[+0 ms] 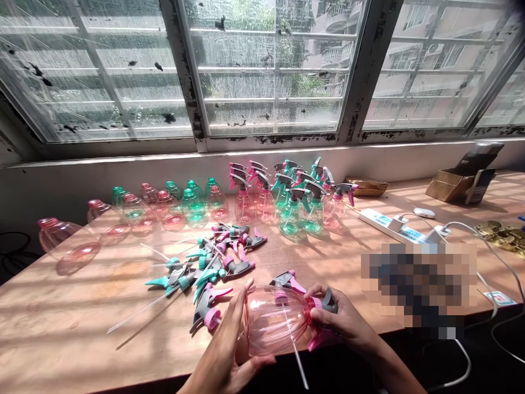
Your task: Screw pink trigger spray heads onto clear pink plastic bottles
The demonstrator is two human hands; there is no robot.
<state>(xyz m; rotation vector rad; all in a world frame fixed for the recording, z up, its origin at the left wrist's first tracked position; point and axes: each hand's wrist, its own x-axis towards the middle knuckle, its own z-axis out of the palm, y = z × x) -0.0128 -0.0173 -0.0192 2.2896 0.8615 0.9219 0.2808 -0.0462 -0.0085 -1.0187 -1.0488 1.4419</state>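
A clear pink spray bottle (274,323) is held tilted on its side over the table's front edge, its neck to the right. My left hand (229,345) is closed round its base, the thumb below. At the neck, my right hand (332,317) grips a pink and grey trigger spray head (328,302), partly hidden by the fingers. Behind the bottle lies another pink and grey spray head (283,280), its tube seen through the clear plastic. A loose pink and grey spray head (207,312) lies beside my left hand.
More spray heads (205,262) lie piled mid-table, tubes sticking out. Open pink and green bottles (164,208) stand at the back left, bottles with spray heads (291,213) right of them. A power strip (389,227) with cables, a cardboard holder (445,186) and a blurred patch (418,290) are rightward.
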